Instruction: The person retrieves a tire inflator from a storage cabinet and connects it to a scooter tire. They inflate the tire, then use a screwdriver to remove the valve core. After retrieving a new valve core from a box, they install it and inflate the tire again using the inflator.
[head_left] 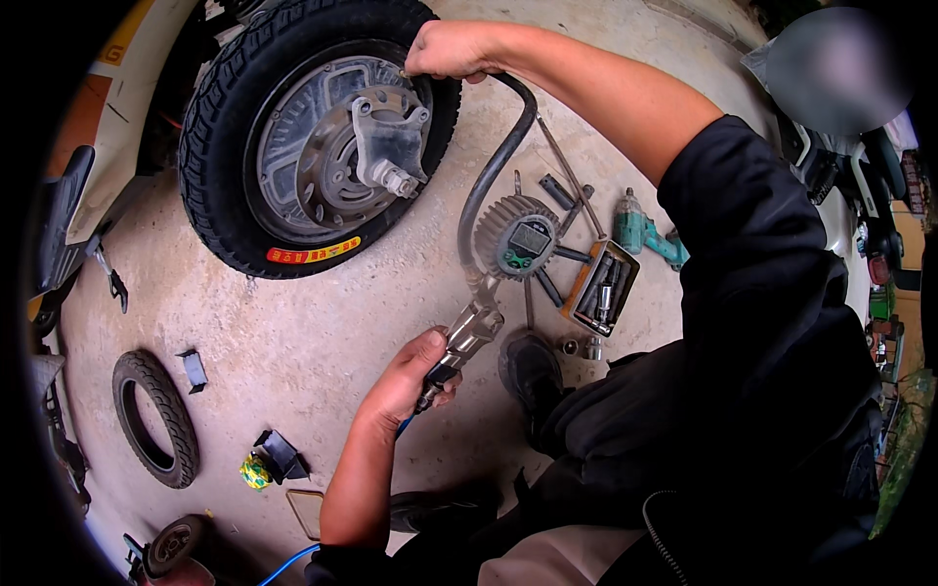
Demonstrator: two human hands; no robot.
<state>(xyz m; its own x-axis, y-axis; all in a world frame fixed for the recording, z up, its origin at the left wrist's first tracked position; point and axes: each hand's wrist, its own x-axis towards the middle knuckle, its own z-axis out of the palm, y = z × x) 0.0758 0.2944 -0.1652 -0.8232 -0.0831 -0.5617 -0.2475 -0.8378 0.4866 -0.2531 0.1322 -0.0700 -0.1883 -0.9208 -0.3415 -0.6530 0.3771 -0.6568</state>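
My left hand (410, 376) is wrapped round the metal handle of a tire inflator (476, 327), which has a round digital gauge (528, 240) in a ribbed cover. A black hose (496, 166) curves up from the inflator to my right hand (449, 49). That hand is closed on the hose's end, against the rim of a scooter wheel (278, 156) near its upper right; my fingers hide the tip. The wheel stands upright, its black tire (210, 186) bearing a red and yellow sticker, with a brake disc and metal bracket (389, 146) at the hub.
Right of the gauge lie a socket tray (603, 288), a teal power tool (645, 234) and a long bar (567, 171). A worn tire (156, 418) and a dark open box (280, 455) are on the floor at left. A blue air line (288, 565) runs low. My shoe (531, 371) is near the tray.
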